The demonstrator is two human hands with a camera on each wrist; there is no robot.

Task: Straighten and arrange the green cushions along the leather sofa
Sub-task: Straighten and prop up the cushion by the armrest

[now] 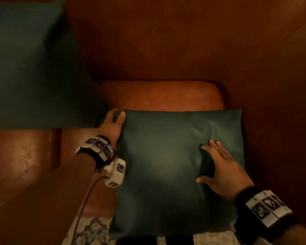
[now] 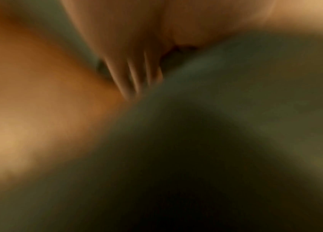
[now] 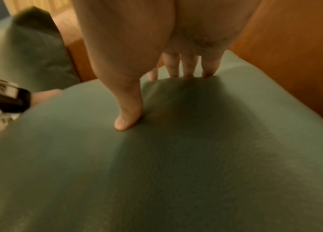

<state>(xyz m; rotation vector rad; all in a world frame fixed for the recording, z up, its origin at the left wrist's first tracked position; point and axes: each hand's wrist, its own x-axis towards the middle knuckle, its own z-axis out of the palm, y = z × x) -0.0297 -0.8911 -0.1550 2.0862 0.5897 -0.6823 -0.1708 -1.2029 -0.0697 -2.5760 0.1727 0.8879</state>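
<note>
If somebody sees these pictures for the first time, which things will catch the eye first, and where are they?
First comes the green cushion lying in the middle on the leather sofa, its near end reaching past the seat's front edge. The right hand presses flat on its face with fingers spread, while the left hand holds its far left corner. A second green cushion stands at the upper left against the sofa back.

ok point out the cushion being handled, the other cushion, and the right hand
near cushion [image 1: 166, 165], head view, middle of its top face
far cushion [image 1: 30, 68], head view, middle of its front face
right hand [image 1: 221, 170], head view, back of the hand
</note>
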